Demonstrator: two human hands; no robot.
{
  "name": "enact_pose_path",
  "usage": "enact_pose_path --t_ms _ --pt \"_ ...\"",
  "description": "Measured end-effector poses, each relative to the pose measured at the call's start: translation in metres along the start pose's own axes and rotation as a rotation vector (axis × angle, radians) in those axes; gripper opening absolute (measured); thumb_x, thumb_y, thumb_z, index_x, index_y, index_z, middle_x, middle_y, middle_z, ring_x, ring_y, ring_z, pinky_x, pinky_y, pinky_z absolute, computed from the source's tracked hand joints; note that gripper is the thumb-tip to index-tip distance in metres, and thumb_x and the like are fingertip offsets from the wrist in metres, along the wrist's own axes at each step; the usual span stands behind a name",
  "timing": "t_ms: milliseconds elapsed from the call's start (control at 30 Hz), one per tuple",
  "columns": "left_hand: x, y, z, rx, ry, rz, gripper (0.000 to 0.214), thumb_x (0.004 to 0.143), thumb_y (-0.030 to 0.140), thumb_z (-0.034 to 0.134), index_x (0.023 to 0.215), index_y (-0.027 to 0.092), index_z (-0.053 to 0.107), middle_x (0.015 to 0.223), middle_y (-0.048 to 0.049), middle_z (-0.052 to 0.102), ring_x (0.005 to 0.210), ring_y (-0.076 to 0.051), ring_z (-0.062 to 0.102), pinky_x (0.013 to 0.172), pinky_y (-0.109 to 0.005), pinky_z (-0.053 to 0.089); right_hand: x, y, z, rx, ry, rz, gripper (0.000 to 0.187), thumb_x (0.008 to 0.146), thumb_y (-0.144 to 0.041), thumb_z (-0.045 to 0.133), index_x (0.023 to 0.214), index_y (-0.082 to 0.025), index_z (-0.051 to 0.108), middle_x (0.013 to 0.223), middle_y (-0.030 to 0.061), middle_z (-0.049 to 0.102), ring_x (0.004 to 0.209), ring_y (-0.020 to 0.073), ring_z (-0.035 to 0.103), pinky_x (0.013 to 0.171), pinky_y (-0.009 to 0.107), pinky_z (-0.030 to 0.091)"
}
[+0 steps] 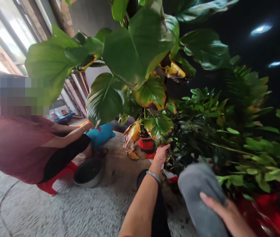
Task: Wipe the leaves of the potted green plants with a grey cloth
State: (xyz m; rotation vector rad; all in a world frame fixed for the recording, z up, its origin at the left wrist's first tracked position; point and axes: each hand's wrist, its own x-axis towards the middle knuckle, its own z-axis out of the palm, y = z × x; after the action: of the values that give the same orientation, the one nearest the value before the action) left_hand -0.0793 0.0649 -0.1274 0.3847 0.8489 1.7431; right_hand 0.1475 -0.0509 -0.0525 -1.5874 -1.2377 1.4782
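My left hand (161, 154) reaches forward, a metal bangle on its wrist, and its fingers close on the edge of a green leaf (158, 127) low on the big-leaved plant. That plant stands in a red pot (146, 144). My right hand (225, 210), at the lower right, presses a grey cloth (200, 192) against the foliage of a smaller bushy plant (219, 131). Only the thumb and part of the palm show; the fingers are under the cloth.
A person in a red shirt (16, 144) crouches at the left on a red stool, hands at a blue bag (100, 135). A metal bowl (88, 171) sits on the grey floor (68, 210). A red pot (273, 210) stands at the lower right.
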Motion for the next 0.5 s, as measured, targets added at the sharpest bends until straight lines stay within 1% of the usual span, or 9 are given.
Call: enact_pose_path --t_ms 67,100,167,233,300,367,400,433,500 --pt "-0.001 -0.002 0.0 0.012 -0.015 -0.002 0.03 0.05 0.02 0.079 0.079 0.016 0.072 0.084 -0.0053 0.073 0.074 -0.017 0.063 0.07 -0.029 0.049 0.009 -0.038 0.0 0.122 0.023 -0.018 0.051 0.052 -0.052 0.079 0.089 -0.018 0.07 0.082 0.0096 0.076 0.084 0.0339 0.07 0.077 0.04 0.056" --pt "-0.001 -0.003 0.0 0.029 -0.018 -0.007 0.03 0.051 0.022 0.08 0.079 0.016 0.072 0.084 -0.0054 0.073 0.073 -0.017 0.063 0.069 -0.029 0.049 0.016 -0.054 0.002 0.213 -0.009 -0.039 0.053 0.047 -0.046 0.082 0.09 -0.018 0.07 0.081 0.009 0.076 0.084 0.0336 0.07 0.076 0.039 0.056" --pt "-0.002 -0.005 0.0 0.063 -0.018 -0.014 0.032 0.052 0.024 0.08 0.081 0.016 0.072 0.083 -0.0058 0.072 0.072 -0.018 0.062 0.067 -0.029 0.047 0.03 -0.07 0.007 0.313 -0.06 0.001 0.046 0.049 -0.038 0.081 0.089 -0.019 0.07 0.078 0.0078 0.076 0.082 0.0314 0.071 0.073 0.037 0.057" --pt "-0.003 -0.005 0.001 0.081 -0.017 -0.016 0.033 0.052 0.024 0.08 0.084 0.015 0.071 0.081 -0.0056 0.071 0.07 -0.017 0.061 0.065 -0.029 0.047 0.037 -0.06 0.01 0.324 -0.116 0.156 0.037 0.053 -0.035 0.079 0.085 -0.018 0.07 0.075 0.0088 0.075 0.08 0.0312 0.071 0.072 0.038 0.058" --pt "-0.004 -0.004 0.003 0.073 -0.013 -0.012 0.034 0.053 0.023 0.079 0.085 0.016 0.072 0.08 -0.0046 0.071 0.069 -0.016 0.06 0.064 -0.029 0.047 0.033 -0.035 0.003 0.246 -0.129 0.267 0.036 0.055 -0.039 0.078 0.083 -0.017 0.07 0.075 0.0106 0.075 0.082 0.032 0.071 0.072 0.038 0.058" --pt "-0.005 -0.003 0.004 0.058 -0.01 -0.008 0.037 0.053 0.023 0.079 0.088 0.017 0.072 0.082 -0.0037 0.071 0.069 -0.016 0.06 0.063 -0.029 0.048 0.019 -0.017 -0.011 0.168 -0.114 0.272 0.044 0.052 -0.044 0.081 0.084 -0.016 0.071 0.08 0.0119 0.076 0.087 0.033 0.071 0.074 0.037 0.058" --pt "-0.006 -0.002 0.005 0.05 -0.005 -0.006 0.038 0.053 0.023 0.079 0.09 0.017 0.072 0.083 -0.0035 0.071 0.07 -0.016 0.06 0.063 -0.029 0.049 0.01 -0.016 -0.02 0.152 -0.098 0.259 0.047 0.05 -0.046 0.081 0.086 -0.016 0.071 0.082 0.0124 0.076 0.089 0.0338 0.07 0.074 0.037 0.058" --pt "-0.006 -0.002 0.006 0.045 0.0 -0.006 0.04 0.053 0.023 0.079 0.091 0.017 0.072 0.084 -0.0035 0.071 0.071 -0.016 0.06 0.063 -0.028 0.049 0.002 -0.021 -0.028 0.16 -0.082 0.236 0.05 0.05 -0.048 0.081 0.088 -0.017 0.071 0.083 0.0126 0.076 0.09 0.0346 0.07 0.075 0.038 0.059" --pt "-0.006 -0.003 0.007 0.037 0.017 -0.009 0.041 0.052 0.023 0.08 0.091 0.017 0.072 0.084 -0.0035 0.071 0.069 -0.015 0.06 0.06 -0.027 0.048 -0.009 -0.045 -0.037 0.204 -0.044 0.123 0.052 0.055 -0.05 0.078 0.096 -0.019 0.07 0.087 0.0124 0.076 0.089 0.0353 0.07 0.075 0.041 0.059"
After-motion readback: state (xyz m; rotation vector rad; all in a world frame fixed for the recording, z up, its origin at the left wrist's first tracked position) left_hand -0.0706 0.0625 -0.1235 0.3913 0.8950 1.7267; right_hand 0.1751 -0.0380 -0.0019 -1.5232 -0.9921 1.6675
